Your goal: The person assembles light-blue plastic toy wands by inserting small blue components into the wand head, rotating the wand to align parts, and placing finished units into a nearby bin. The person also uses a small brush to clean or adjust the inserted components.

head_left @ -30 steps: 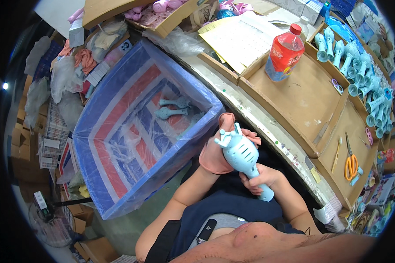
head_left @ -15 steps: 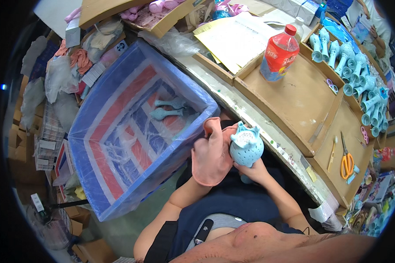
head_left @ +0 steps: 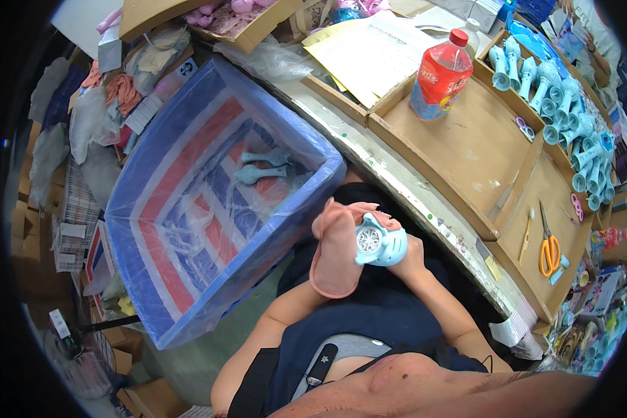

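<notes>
- right hand (head_left: 411, 258) curled round the light-blue plastic toy (head_left: 391, 246), grip partly hidden!
- left hand (head_left: 337, 252), wrapped in pink cloth (head_left: 333, 270), meets the toy's side; how far it's closed, can't tell
- toy's up before the body, between lined bin (head_left: 258, 256) and table (head_left: 397, 175)

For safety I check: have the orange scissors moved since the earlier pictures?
No; judged by the cardboard tray, the orange scissors lie unmoved.
</notes>
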Available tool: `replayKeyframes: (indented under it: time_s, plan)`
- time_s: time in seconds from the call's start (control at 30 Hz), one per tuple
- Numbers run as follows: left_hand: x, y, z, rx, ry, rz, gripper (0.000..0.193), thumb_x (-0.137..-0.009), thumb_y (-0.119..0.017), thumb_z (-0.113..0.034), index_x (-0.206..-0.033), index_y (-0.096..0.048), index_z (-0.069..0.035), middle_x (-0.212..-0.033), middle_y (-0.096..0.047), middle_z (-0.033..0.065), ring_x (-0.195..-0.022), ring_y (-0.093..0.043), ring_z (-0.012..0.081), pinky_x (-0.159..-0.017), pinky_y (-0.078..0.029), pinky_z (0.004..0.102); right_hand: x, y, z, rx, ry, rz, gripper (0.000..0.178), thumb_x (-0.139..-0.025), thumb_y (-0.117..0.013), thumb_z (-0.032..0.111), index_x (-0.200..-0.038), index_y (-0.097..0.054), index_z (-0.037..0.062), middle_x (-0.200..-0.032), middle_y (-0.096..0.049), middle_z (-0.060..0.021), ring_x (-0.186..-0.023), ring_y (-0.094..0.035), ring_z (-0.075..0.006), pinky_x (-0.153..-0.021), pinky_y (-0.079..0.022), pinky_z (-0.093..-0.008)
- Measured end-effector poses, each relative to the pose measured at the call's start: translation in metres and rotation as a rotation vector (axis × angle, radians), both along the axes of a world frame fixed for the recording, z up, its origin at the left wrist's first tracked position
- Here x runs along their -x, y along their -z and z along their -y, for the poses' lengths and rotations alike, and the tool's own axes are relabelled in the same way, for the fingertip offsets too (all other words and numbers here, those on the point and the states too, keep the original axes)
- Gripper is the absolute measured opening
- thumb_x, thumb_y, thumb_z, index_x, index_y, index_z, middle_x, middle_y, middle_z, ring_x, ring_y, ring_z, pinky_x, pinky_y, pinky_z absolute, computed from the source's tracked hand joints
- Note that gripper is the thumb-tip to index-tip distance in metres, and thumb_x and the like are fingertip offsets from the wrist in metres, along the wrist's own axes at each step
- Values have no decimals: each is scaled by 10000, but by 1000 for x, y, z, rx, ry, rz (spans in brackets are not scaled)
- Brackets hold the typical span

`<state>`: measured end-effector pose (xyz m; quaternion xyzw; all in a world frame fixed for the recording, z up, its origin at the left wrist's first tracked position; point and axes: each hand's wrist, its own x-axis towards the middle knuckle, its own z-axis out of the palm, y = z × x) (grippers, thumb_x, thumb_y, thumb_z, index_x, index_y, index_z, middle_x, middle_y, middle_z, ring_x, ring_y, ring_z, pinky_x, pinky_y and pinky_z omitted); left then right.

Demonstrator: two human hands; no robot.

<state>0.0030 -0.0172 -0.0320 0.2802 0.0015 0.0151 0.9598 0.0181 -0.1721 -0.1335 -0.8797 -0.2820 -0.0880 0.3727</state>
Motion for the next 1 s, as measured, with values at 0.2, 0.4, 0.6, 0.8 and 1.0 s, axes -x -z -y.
replayKeyframes:
  time_s: [0.2, 0.4, 0.6, 0.8, 1.0]
  plan:
    - [-6, 0, -16, -96, 61, -222, 178, -1001, -549, -207, -989, -461, -52, -756, -585, 73, -715, -633, 212, -866, -523, 410, 14, -19, 20, 116, 22, 46, 225, -666, -692, 72, -868, -594, 59, -650, -632, -119, -570, -645, -302, -521, -511, -389]
    - [-5, -10, -9, -725, -80, 42, 341, -1052, -440, -335, -966, -528, -18, -735, -589, 116, -700, -665, 244, -839, -547, 408, 21, -35, 30, 198, -56, -201, 285, -689, -705, 119, -940, -591, 45, -706, -662, -160, -638, -664, -347, -576, -539, -430]
    - [1, -23, 13, -167, -180, -187, 424, -1051, -409, -420, -870, -491, -45, -750, -623, 130, -704, -675, 267, -773, -559, 393, 18, -43, 30, 156, -124, -445, 293, -745, -696, 173, -980, -594, 31, -772, -679, -222, -719, -667, -405, -648, -556, -475]
    - [-23, -9, -15, -220, 131, -409, 385, -1044, -456, -373, -830, -485, -55, -752, -574, 100, -734, -666, 249, -803, -545, 404, 16, -48, 37, 321, -106, -442, 300, -758, -679, 185, -995, -601, 20, -772, -681, -220, -725, -674, -398, -676, -559, -472]
    - [-6, 1, 19, -215, -150, -130, 237, -1044, -458, -254, -1036, -475, -18, -897, -552, 112, -914, -678, 287, -867, -548, 411, 14, -48, 41, -20, -184, -784, 347, -754, -690, 184, -1028, -617, -16, -875, -685, -260, -848, -672, -419, -779, -556, -460]
